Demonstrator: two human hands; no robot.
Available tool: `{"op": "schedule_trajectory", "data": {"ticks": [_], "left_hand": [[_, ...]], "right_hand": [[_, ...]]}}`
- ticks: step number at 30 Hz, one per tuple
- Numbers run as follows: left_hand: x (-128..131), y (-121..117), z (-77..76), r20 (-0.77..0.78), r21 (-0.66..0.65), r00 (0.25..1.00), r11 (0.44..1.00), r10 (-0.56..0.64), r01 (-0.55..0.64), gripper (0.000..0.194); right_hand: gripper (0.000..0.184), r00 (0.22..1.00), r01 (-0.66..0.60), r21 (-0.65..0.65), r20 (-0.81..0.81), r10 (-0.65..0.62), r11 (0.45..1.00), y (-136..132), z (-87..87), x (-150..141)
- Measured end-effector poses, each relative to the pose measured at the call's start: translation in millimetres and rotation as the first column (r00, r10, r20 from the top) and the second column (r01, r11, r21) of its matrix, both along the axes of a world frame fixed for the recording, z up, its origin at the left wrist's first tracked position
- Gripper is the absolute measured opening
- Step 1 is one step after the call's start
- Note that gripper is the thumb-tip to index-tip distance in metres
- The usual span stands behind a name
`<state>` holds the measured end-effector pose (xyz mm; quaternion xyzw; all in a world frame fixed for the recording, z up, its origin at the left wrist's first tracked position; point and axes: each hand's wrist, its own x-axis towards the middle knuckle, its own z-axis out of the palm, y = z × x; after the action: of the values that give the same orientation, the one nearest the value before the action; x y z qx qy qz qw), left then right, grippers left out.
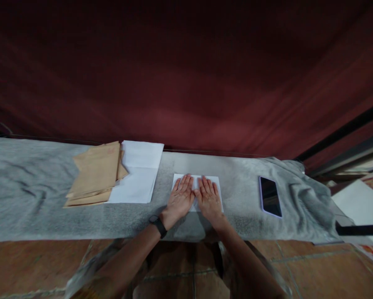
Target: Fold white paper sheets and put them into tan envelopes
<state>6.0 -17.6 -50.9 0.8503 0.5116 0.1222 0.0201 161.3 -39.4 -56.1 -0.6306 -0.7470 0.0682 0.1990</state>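
A small white sheet of paper [218,181], perhaps folded, lies in front of me on the grey cloth. My left hand [180,198] presses flat on its left half, fingers stretched forward. On its right half rests my right hand [209,198], palm down and fingers slightly spread. The thumbs meet or nearly meet near the middle. Both hands cover most of the paper, so its centre is hidden. A dark watch [158,225] is on my left wrist.
Left of my hands lie white paper sheets [139,178], creased across, partly under a stack of brown paper envelopes [99,170]. A phone [270,197] in a purple case lies to the right. The grey cloth [236,174] ends at a dark red curtain [186,91] behind.
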Motion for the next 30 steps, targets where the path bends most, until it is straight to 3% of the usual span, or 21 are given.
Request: {"op": "schedule_trajectory", "data": {"ticks": [6, 22, 26, 30], "left_hand": [[-6, 2, -4.0, 0.055, 0.022, 0.996, 0.997, 0.066, -0.068, 0.058], [-30, -4, 0.2, 0.007, -0.008, 0.98, 0.98, 0.201, -0.201, 0.062], [-34, -5, -0.2, 0.002, -0.03, 0.974, 0.973, 0.227, -0.227, 0.062], [-36, -7, -0.8, 0.015, 0.038, 0.968, 0.967, 0.252, -0.253, 0.06]], "right_hand": [[0.056, 0.998, 0.047, 0.038, -0.044, -0.046, 0.998, -2, -2.8, 8], [0.067, 0.985, 0.141, 0.055, -0.111, -0.134, 0.989, -14, -8.8, 40], [0.071, 0.985, 0.16, 0.061, -0.076, -0.155, 0.985, -18, -13.3, 45], [0.07, 0.98, 0.198, 0.109, 0.014, -0.2, 0.974, -21, -15.7, 50]]}}
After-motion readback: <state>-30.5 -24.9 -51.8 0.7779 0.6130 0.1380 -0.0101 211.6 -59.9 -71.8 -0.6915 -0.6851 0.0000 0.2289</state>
